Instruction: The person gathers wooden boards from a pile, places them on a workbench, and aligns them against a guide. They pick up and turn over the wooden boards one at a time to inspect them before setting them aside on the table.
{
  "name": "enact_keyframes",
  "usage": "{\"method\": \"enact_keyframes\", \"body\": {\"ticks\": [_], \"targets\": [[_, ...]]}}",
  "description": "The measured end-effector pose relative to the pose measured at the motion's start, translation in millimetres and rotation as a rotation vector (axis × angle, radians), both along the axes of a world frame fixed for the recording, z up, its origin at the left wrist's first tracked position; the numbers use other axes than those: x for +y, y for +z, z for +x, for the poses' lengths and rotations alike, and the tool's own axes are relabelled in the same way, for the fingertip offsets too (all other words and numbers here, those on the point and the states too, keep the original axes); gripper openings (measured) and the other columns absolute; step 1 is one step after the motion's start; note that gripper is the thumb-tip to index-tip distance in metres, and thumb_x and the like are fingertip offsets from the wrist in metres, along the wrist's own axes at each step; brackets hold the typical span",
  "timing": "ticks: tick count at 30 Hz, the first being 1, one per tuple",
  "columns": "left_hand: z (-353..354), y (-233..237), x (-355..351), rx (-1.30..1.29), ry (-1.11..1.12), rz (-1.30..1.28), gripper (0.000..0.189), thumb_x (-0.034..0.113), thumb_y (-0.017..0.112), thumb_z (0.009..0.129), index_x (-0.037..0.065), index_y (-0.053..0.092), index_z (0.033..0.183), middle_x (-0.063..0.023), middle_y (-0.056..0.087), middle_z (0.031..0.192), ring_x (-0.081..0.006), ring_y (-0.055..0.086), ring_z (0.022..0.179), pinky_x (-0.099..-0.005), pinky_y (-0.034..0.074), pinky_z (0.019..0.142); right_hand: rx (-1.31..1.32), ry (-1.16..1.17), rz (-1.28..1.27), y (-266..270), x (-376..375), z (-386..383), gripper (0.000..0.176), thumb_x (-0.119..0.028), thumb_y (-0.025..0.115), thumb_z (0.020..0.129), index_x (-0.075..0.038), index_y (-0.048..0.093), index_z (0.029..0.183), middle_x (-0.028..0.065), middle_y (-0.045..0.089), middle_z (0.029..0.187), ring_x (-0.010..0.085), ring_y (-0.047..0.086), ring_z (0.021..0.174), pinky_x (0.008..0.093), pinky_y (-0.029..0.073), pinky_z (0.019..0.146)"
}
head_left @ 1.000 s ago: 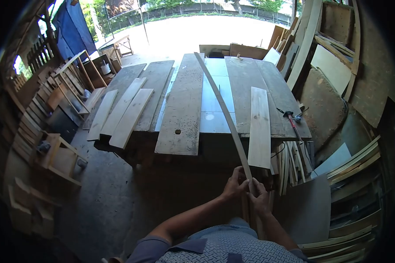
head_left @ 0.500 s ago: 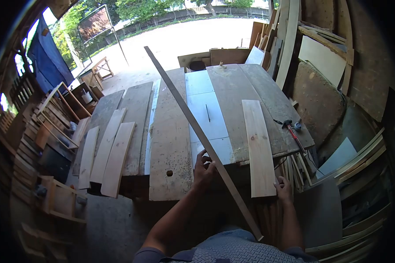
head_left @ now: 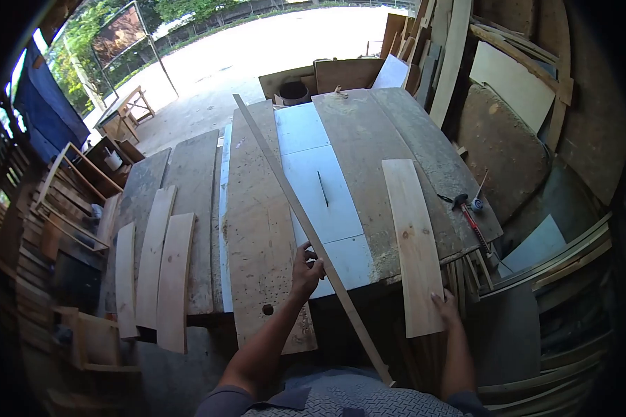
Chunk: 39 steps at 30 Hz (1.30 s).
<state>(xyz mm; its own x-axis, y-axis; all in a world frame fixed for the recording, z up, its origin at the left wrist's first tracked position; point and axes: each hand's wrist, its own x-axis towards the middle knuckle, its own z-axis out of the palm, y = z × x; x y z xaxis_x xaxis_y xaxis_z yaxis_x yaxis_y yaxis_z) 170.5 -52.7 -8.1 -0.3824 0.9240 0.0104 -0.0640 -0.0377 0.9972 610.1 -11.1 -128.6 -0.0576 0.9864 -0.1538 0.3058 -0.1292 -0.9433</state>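
My left hand [head_left: 307, 272] is closed on a long, narrow wooden strip [head_left: 290, 192], its fingers at the strip's left edge. The strip slants across the workbench, from the far side down to near my waist. My right hand [head_left: 448, 310] grips the right edge of a pale wooden plank [head_left: 412, 240] close to its near end. This plank lies lengthwise on the right part of the bench and juts past the front edge. Part of the right hand's grip is hidden.
Three pale boards [head_left: 173, 278] lie at the bench's left. A hammer [head_left: 471, 221] with a red handle rests at the right, beside a small round item [head_left: 476, 204]. A white panel [head_left: 318, 187] forms part of the bench top. Timber and sheets [head_left: 511, 132] lean at the right.
The view has tilted and shifted slightly. My right hand's fingers now reach further over the plank's edge. My left hand stays at the strip, which has shifted a little with it.
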Motion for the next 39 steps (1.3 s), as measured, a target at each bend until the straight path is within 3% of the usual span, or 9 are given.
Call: {"method": "enact_keyframes", "body": {"ticks": [4,6,7,11,19,28,30,33,39], "targets": [[-20,-10,32,0.033,-0.052,-0.065,0.049,-0.002,0.055,0.085,-0.002,0.038,0.132,-0.0083,0.053,0.087,-0.0129,0.057,0.059,-0.0257,0.048,0.049,-0.092,-0.036,-0.026,63,-1,-9,0.035,-0.025,0.069,0.087,0.002,0.063,0.109,0.0110,0.069,0.097,0.0182,0.064,0.089,0.0336,0.049,0.081],[-27,-13,44,0.077,-0.052,-0.108,0.050,-0.002,0.055,0.084,-0.002,0.038,0.132,-0.0085,0.053,0.087,-0.0134,0.057,0.058,-0.0256,0.048,0.047,-0.360,-0.085,0.051,118,-8,-28,0.037,-0.025,0.072,0.084,0.004,0.063,0.105,0.0148,0.069,0.095,0.0212,0.065,0.087,0.0348,0.050,0.080],[-33,-20,51,0.077,-0.063,-0.119,0.052,-0.002,0.056,0.083,-0.003,0.038,0.132,-0.0095,0.054,0.088,-0.0139,0.058,0.059,-0.0256,0.048,0.046,-0.512,-0.085,0.052,137,-12,-37,0.040,-0.025,0.073,0.082,0.003,0.060,0.107,0.0204,0.068,0.097,0.0310,0.067,0.091,0.0397,0.050,0.080],[-45,-25,59,0.088,-0.077,-0.146,0.055,-0.001,0.056,0.080,-0.004,0.038,0.132,-0.0105,0.054,0.087,-0.0143,0.058,0.055,-0.0262,0.048,0.043,-0.862,-0.011,0.087,178,-33,-87,0.040,-0.025,0.070,0.082,-0.003,0.051,0.108,0.0238,0.063,0.099,0.0442,0.061,0.096,0.0513,0.048,0.081],[-64,-37,59,0.141,-0.097,-0.246,0.053,0.002,0.059,0.081,-0.004,0.039,0.130,-0.0118,0.057,0.088,-0.0169,0.061,0.058,-0.0294,0.052,0.046,-0.958,-0.026,0.075,158,-53,-134,0.036,-0.023,0.067,0.083,-0.004,0.045,0.103,0.0221,0.060,0.102,0.0444,0.059,0.096,0.0530,0.047,0.080],[-72,-51,64,0.138,-0.154,-0.222,0.055,0.002,0.059,0.082,-0.005,0.038,0.131,-0.0120,0.056,0.087,-0.0172,0.061,0.056,-0.0293,0.051,0.046,-0.956,-0.240,-0.021,123,-42,-95,0.045,-0.029,0.063,0.088,-0.005,0.049,0.124,0.0257,0.064,0.106,0.0450,0.060,0.100,0.0511,0.048,0.083],[-73,-51,64,0.134,-0.154,-0.225,0.054,0.003,0.060,0.082,-0.005,0.038,0.131,-0.0121,0.055,0.087,-0.0183,0.062,0.057,-0.0303,0.053,0.046,-0.766,-0.274,0.100,108,-38,-78,0.039,-0.027,0.063,0.090,-0.002,0.055,0.119,0.0233,0.067,0.101,0.0389,0.065,0.095,0.0438,0.050,0.081],[-75,-49,65,0.156,-0.157,-0.260,0.054,0.003,0.061,0.082,-0.005,0.038,0.131,-0.0121,0.055,0.087,-0.0186,0.062,0.057,-0.0307,0.053,0.047,-0.606,-0.256,0.116,99,-32,-64,0.043,-0.035,0.060,0.091,0.001,0.059,0.115,0.0271,0.065,0.102,0.0438,0.063,0.099,0.0462,0.049,0.083],[-78,-53,64,0.116,-0.183,-0.242,0.056,0.002,0.060,0.083,-0.004,0.036,0.133,-0.0127,0.055,0.089,-0.0183,0.063,0.059,-0.0306,0.053,0.047,-0.610,-0.262,-0.013,86,-22,-54,0.055,-0.047,0.049,0.095,0.004,0.063,0.107,0.0289,0.065,0.102,0.0454,0.061,0.101,0.0428,0.048,0.084]]}}
